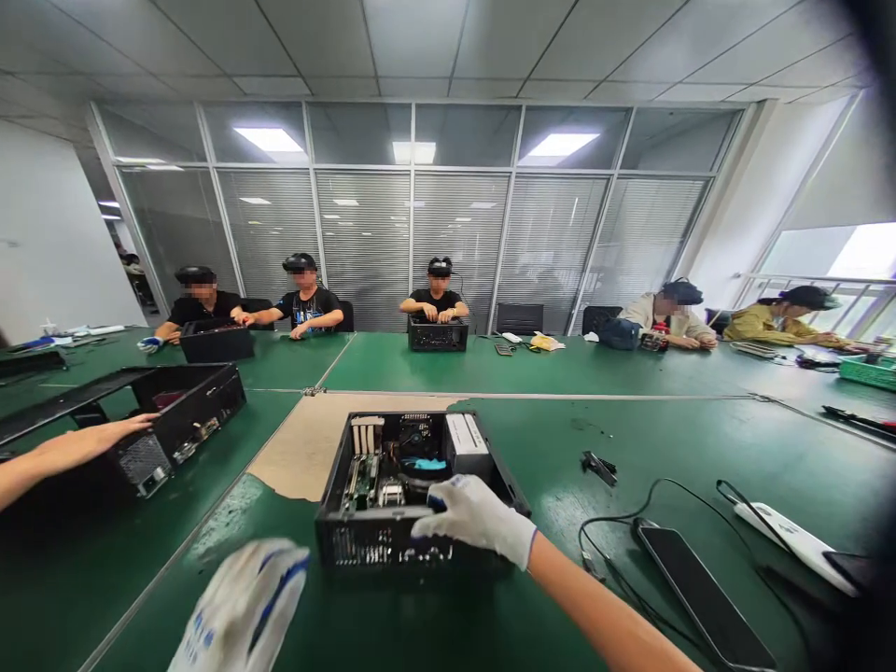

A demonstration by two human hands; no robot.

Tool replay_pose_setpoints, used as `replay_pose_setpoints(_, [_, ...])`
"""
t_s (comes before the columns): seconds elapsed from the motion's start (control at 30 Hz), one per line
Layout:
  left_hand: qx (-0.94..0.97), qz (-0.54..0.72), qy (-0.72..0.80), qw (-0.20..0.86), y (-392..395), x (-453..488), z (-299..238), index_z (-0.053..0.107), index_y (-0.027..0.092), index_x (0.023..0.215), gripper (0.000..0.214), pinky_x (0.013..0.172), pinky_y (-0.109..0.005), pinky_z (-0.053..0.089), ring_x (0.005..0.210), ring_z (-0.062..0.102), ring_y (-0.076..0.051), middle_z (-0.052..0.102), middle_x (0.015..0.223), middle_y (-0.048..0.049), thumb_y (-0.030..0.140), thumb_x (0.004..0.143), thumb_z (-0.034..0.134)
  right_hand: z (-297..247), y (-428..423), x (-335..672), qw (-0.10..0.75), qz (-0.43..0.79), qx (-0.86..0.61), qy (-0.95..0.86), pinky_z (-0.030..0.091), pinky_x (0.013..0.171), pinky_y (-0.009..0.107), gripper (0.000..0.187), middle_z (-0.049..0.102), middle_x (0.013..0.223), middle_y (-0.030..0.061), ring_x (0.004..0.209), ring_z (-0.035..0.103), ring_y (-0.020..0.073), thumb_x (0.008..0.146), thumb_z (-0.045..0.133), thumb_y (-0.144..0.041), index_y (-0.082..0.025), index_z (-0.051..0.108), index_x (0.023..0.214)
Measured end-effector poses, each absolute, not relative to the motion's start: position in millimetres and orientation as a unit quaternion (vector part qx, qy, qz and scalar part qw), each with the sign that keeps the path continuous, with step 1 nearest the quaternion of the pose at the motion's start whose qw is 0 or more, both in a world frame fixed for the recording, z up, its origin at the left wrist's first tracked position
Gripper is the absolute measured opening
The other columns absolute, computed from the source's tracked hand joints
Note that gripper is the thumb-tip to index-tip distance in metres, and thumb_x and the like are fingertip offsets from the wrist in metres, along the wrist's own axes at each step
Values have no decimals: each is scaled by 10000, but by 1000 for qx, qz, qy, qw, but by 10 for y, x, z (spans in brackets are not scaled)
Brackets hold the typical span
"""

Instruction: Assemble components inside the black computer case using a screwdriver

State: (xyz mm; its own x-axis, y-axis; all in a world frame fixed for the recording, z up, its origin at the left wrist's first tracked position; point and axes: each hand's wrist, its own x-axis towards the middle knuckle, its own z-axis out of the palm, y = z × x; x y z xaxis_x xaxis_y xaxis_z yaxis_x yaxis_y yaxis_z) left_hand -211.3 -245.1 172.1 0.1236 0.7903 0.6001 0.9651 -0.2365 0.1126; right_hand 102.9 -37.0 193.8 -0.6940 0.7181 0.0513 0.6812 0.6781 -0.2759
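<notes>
An open black computer case (pixel 424 543) lies on the green table in front of me. Inside it are a green circuit board (pixel 363 478), a light-coloured box-shaped part (pixel 468 442), cables and a blue piece (pixel 426 464). My right hand (pixel 472 513), in a white glove, grips the near wall of the case, the thumb outside and the fingers over the rim. To the left of the case, apart from it, my left hand (pixel 242 602) hovers low over the table in a white glove with blue marks. Its fingers are loosely bent and slightly blurred; I see nothing in it.
Brown board (pixel 294 448) lies under and behind the case. Right of it are a small black part (pixel 599 468), cables, a phone (pixel 704 593) and a white device (pixel 794 546). Another person's hand (pixel 105 443) rests on a black case (pixel 189 415) at left. Several people sit across the table.
</notes>
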Motion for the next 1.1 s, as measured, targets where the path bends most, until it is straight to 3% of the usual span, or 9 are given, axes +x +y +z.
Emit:
replay_pose_setpoints(0.07, [-757,-285,-577,110,-1980,-1884,2094,662,289,1191,319,1026,-417,541,1134,672,-255,730,1186,-56,418,1046,408,1960,-396,1049,52,159,-302,-938,443,727,287,491,743,868,93,784,656,205,1033,448,-561,-170,746,1033])
replay_pose_setpoints(0.13, [-823,-178,-540,-5,-1473,-1620,2322,674,247,1143,313,990,-363,536,1124,662,-235,724,1196,-74,320,1043,386,1944,-302,1008,25,187,-236,-953,462,800,295,368,756,1000,104,860,656,198,1060,423,-347,-169,736,1136])
replay_pose_setpoints(0.2, [-857,3,-498,-132,-1030,-1396,2346,711,226,1048,266,878,-303,546,1045,680,-229,741,1118,-73,290,986,460,1883,-176,936,-30,230,-206,-951,481,833,288,279,764,1052,95,896,665,190,1000,503,-212,-170,757,1108])
replay_pose_setpoints(0.33, [-837,100,-503,-192,-581,-1214,2027,755,189,853,194,687,-310,525,758,690,-248,760,830,-68,360,794,686,1677,-56,844,-106,307,-193,-926,517,811,243,268,779,1080,59,915,692,167,883,598,-99,-173,786,1059])
replay_pose_setpoints(0.5, [-848,104,-460,-241,-567,-1279,1779,749,231,1034,292,748,-270,509,864,685,-213,779,1028,-30,267,764,643,1499,-55,854,-145,334,-223,-904,541,715,257,255,790,863,12,739,684,164,880,577,-108,-175,812,952])
replay_pose_setpoints(0.67, [-848,86,-463,-242,-521,-1342,1820,718,179,967,251,700,-286,476,775,631,-204,749,935,-65,356,876,566,1551,-94,872,-29,231,-263,-936,509,921,302,199,776,1070,88,1016,685,226,928,656,-296,-173,795,1002])
replay_pose_setpoints(0.8, [-844,57,-477,-239,-468,-1370,1841,682,163,982,394,708,-282,474,787,625,-196,730,952,-79,424,993,388,1597,-175,880,12,121,-283,-951,508,892,319,279,760,1069,122,1008,692,245,989,605,-370,-151,759,1069])
replay_pose_setpoints(0.93, [-849,62,-467,-240,-515,-1367,1842,687,195,1054,299,707,-260,490,823,664,-199,756,1004,-40,427,882,609,1625,-221,868,19,119,-312,-942,493,887,357,278,750,1100,150,978,694,267,1013,547,-308,-116,734,1090])
replay_pose_setpoints(1.1, [-870,62,-457,-175,-603,-1286,1891,728,216,912,139,826,-298,508,892,701,-239,775,963,-49,291,852,627,1706,-170,823,-36,274,-275,-921,519,798,290,321,771,1094,60,913,689,209,986,571,-412,-185,737,1140])
